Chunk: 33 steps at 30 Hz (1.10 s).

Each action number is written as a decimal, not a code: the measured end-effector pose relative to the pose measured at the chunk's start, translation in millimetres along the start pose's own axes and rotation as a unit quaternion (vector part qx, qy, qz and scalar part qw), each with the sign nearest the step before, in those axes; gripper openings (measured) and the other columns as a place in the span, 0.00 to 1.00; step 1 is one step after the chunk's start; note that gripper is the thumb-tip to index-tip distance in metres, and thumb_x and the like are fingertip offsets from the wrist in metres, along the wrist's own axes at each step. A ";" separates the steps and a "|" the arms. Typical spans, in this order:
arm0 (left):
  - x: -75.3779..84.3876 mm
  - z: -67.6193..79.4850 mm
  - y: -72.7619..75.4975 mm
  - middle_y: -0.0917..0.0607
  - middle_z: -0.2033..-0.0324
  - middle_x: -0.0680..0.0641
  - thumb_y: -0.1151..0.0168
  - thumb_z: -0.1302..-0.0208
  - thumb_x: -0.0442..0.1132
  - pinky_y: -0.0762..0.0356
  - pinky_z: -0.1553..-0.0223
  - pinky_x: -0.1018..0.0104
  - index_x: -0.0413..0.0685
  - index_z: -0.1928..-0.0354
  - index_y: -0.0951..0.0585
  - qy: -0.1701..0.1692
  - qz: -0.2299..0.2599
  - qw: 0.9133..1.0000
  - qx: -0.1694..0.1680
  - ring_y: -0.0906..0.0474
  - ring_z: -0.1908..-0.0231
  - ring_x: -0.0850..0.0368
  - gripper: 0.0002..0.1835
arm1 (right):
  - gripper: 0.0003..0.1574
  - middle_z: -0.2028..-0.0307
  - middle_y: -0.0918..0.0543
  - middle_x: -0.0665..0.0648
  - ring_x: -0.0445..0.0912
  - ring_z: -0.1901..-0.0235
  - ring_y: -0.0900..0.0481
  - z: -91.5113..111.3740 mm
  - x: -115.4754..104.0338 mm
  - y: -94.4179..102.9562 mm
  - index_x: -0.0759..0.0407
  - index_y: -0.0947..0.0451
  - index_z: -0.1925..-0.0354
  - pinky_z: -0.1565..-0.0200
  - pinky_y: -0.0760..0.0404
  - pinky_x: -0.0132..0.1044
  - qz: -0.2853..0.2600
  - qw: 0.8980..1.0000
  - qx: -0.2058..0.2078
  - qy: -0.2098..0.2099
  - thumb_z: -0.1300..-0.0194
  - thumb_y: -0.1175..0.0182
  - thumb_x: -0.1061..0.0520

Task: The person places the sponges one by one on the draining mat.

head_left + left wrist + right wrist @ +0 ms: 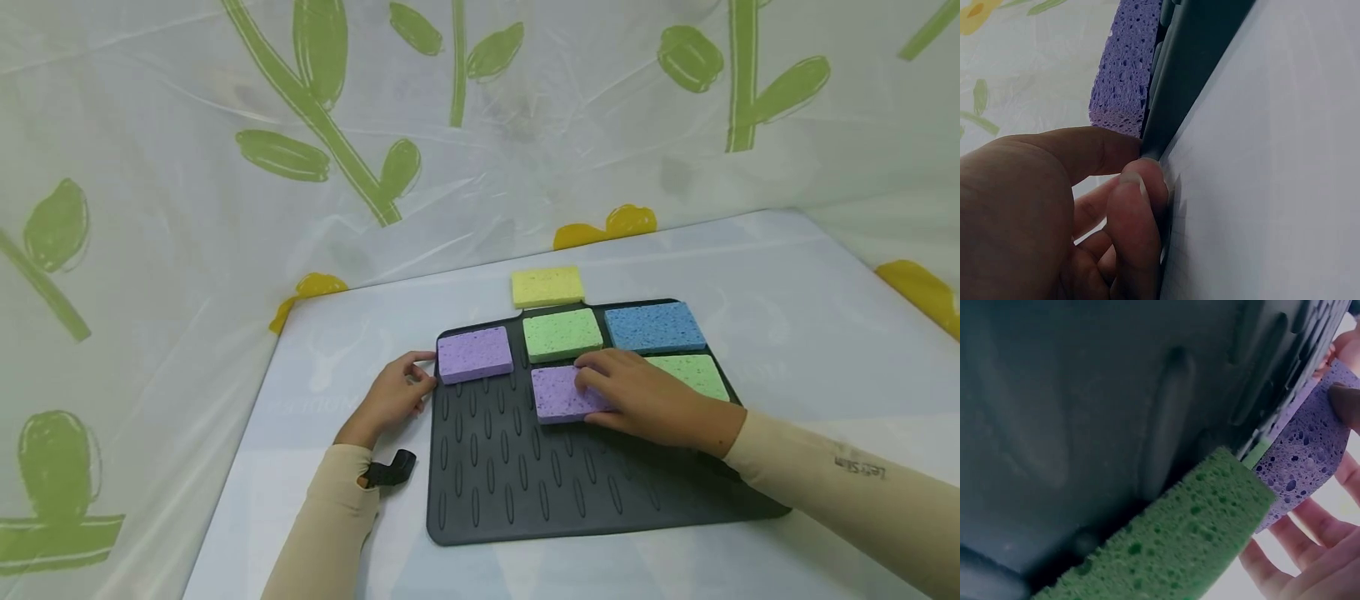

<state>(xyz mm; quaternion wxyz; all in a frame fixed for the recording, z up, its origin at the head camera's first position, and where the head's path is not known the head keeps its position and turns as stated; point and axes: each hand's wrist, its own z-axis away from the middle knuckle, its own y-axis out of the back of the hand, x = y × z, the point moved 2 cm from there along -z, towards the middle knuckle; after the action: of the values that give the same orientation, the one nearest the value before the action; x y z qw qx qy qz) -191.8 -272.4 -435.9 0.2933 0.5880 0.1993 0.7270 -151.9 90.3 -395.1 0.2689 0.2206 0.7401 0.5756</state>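
My right hand (637,396) grips a purple sponge (555,393) at the middle of the black ribbed mat (495,500). In the right wrist view, the thumb and the other fingers lie on opposite sides of this purple sponge (1304,444). A green sponge (1179,531) sits just beside it, partly hidden by my hand in the head view. At the mat's left edge my left hand (393,392) rests with its fingertips touching the rim (1166,119). Another purple sponge (474,354) lies in the mat's upper left corner, close to those fingers.
Along the mat's far side lie a green sponge (562,333) and a blue sponge (654,327). Behind them, a yellow sponge (547,287) lies at the mat's far edge. A patterned plastic sheet (480,183) hangs behind the white table (750,275).
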 end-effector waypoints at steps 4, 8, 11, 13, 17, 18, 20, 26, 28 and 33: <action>0.5 -0.6 1.0 0.20 0.60 0.45 0.40 0.32 0.40 0.24 0.76 0.66 0.55 0.31 0.28 -0.002 0.000 1.000 0.000 0.24 0.79 0.58 0.27 | 0.23 0.43 0.22 0.55 0.54 0.40 0.24 -0.4 1.6 -3.9 0.47 0.26 0.51 0.37 0.26 0.55 0.006 1.000 -0.013 -0.002 0.39 0.30 0.44; 1.5 -1.2 1.4 0.20 0.60 0.45 0.40 0.32 0.40 0.23 0.76 0.67 0.55 0.31 0.28 0.000 0.000 1.000 0.000 0.24 0.79 0.58 0.27 | 0.23 0.42 0.22 0.55 0.54 0.40 0.24 -0.2 2.9 -6.7 0.47 0.26 0.50 0.37 0.26 0.55 0.007 1.000 -0.020 -0.005 0.39 0.30 0.44; 2.2 -1.0 1.2 0.20 0.60 0.45 0.40 0.32 0.40 0.24 0.76 0.67 0.55 0.31 0.29 0.002 -0.004 1.000 0.001 0.24 0.79 0.59 0.27 | 0.23 0.42 0.22 0.55 0.53 0.40 0.24 -0.3 3.0 -8.1 0.47 0.26 0.49 0.37 0.26 0.54 0.007 1.000 -0.025 -0.004 0.38 0.30 0.44; 2.4 -0.8 0.8 0.20 0.60 0.45 0.40 0.32 0.39 0.24 0.76 0.67 0.55 0.31 0.28 0.004 -0.005 1.000 0.002 0.24 0.79 0.58 0.27 | 0.23 0.43 0.22 0.55 0.53 0.41 0.24 -0.2 2.9 -8.6 0.47 0.26 0.49 0.37 0.26 0.54 0.007 1.000 -0.027 -0.003 0.38 0.30 0.44; 1.8 0.0 -0.3 0.19 0.60 0.45 0.40 0.32 0.39 0.24 0.76 0.66 0.55 0.31 0.28 0.003 -0.003 1.000 0.004 0.24 0.79 0.58 0.27 | 0.23 0.42 0.22 0.55 0.53 0.41 0.24 0.2 2.5 -8.1 0.48 0.26 0.49 0.37 0.25 0.54 0.009 0.999 -0.033 -0.001 0.38 0.30 0.44; 1.2 0.2 -0.5 0.19 0.60 0.45 0.40 0.32 0.39 0.24 0.76 0.66 0.55 0.31 0.28 0.002 -0.001 1.000 0.005 0.24 0.79 0.58 0.27 | 0.23 0.42 0.22 0.55 0.53 0.40 0.24 0.5 2.2 -7.4 0.47 0.25 0.49 0.37 0.25 0.54 0.008 0.999 -0.034 0.000 0.38 0.31 0.43; -0.4 0.1 -0.8 0.19 0.60 0.45 0.39 0.32 0.38 0.23 0.76 0.66 0.55 0.31 0.28 0.000 0.004 1.000 0.003 0.24 0.79 0.58 0.27 | 0.22 0.41 0.22 0.55 0.53 0.40 0.24 0.6 1.4 -4.8 0.47 0.24 0.49 0.37 0.25 0.54 0.006 0.999 -0.038 0.001 0.37 0.32 0.43; -2.4 -0.4 -2.0 0.20 0.60 0.44 0.39 0.33 0.38 0.22 0.76 0.65 0.54 0.31 0.28 -0.006 0.014 1.000 -0.001 0.23 0.78 0.58 0.27 | 0.18 0.42 0.21 0.53 0.53 0.39 0.24 -0.3 -1.8 13.9 0.45 0.22 0.50 0.37 0.25 0.55 -0.006 1.000 -0.029 -0.002 0.34 0.35 0.43; -2.3 -0.6 -1.7 0.20 0.60 0.45 0.39 0.33 0.38 0.22 0.76 0.65 0.54 0.31 0.28 -0.006 0.014 1.000 0.001 0.24 0.78 0.57 0.27 | 0.18 0.43 0.21 0.53 0.53 0.40 0.24 -2.9 -1.6 22.4 0.46 0.21 0.49 0.38 0.24 0.55 -0.007 1.000 -0.019 -0.005 0.34 0.35 0.43; -1.8 -2.2 -0.3 0.20 0.61 0.45 0.39 0.32 0.39 0.23 0.76 0.65 0.55 0.31 0.28 -0.002 0.011 1.000 -0.001 0.24 0.78 0.57 0.27 | 0.18 0.44 0.20 0.56 0.54 0.42 0.22 -13.6 6.1 41.9 0.51 0.21 0.50 0.41 0.22 0.55 0.008 1.000 0.019 0.010 0.35 0.33 0.47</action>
<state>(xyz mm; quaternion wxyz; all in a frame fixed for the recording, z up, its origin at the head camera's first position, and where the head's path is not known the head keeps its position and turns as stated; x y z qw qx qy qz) -193.6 -273.3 -438.0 0.2865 0.5915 0.1917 0.7289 -164.7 94.3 -352.7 0.2523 0.2260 0.7519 0.5657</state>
